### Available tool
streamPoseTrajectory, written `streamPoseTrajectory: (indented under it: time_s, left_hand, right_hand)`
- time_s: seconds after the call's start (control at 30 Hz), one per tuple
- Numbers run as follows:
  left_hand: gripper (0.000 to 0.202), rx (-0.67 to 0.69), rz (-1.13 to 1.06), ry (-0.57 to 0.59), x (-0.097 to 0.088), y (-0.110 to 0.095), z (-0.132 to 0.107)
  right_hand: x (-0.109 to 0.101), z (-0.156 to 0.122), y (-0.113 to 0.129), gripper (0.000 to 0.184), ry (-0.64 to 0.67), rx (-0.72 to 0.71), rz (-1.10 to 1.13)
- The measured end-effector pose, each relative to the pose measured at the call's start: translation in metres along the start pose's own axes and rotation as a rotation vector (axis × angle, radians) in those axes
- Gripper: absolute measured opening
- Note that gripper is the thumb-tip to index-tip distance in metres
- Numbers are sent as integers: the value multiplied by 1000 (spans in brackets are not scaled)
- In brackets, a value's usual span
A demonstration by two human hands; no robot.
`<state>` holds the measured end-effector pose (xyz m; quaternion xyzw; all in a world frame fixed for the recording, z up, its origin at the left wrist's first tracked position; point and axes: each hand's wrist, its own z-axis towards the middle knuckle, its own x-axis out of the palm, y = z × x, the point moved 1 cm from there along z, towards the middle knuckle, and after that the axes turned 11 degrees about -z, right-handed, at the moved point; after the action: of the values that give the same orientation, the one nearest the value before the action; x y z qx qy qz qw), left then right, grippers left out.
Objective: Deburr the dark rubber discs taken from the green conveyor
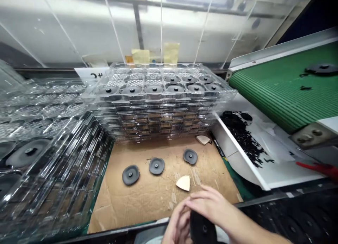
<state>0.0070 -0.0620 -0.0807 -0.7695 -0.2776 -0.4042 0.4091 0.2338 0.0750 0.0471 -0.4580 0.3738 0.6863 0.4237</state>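
Close to my body, at the bottom edge of the head view, I hold a black disc [202, 230] with a small knob in its middle. My left hand [177, 221] curls round the disc's left side. Over its top edge lies my right hand [215, 205], the fingers bent and meeting those of the left. Three dark grey discs, a left one [130, 175], a middle one [156, 166] and a right one [190, 156], lie apart on the cardboard sheet [111, 205]. Just beyond my fingers is a cream wedge-shaped pad [184, 183].
Stacked clear plastic trays [158, 112] stand behind the cardboard, the top one partly filled with discs. More clear trays [87, 159] rise at the left. On the right are a white bin [237, 156] with black scraps, a green conveyor belt [287, 89] and a red-handled tool [320, 168].
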Motion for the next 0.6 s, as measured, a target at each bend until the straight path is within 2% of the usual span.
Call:
streamPoseTrajectory:
  time_s: [0.1, 0.2, 0.27, 0.37, 0.47, 0.53, 0.6]
  left_hand:
    - [72, -47, 2, -41, -9, -1, -3]
    - [68, -104, -66, -146, -16, -17, -15]
    - [61, -93, -135, -206, -16, -30, -24]
    - [52, 5, -261, -243, -14, -44, -34]
    - [48, 133, -342, -281, -13, -50, -38]
    - [51, 196, -353, -294, -13, -53, -40]
    - [53, 220, -344, -296, -11, -54, -42]
  right_hand:
    - [41, -34, 45, 53, 53, -36, 126]
    - [75, -74, 90, 49, 75, -87, 231]
    - [96, -94, 105, 43, 57, -75, 257]
    - [125, -102, 99, 34, 51, 26, 236]
    - [152, -91, 80, 32, 86, 57, 244]
    - [164, -81, 72, 31, 100, 46, 271]
    - [166, -73, 71, 31, 98, 51, 304]
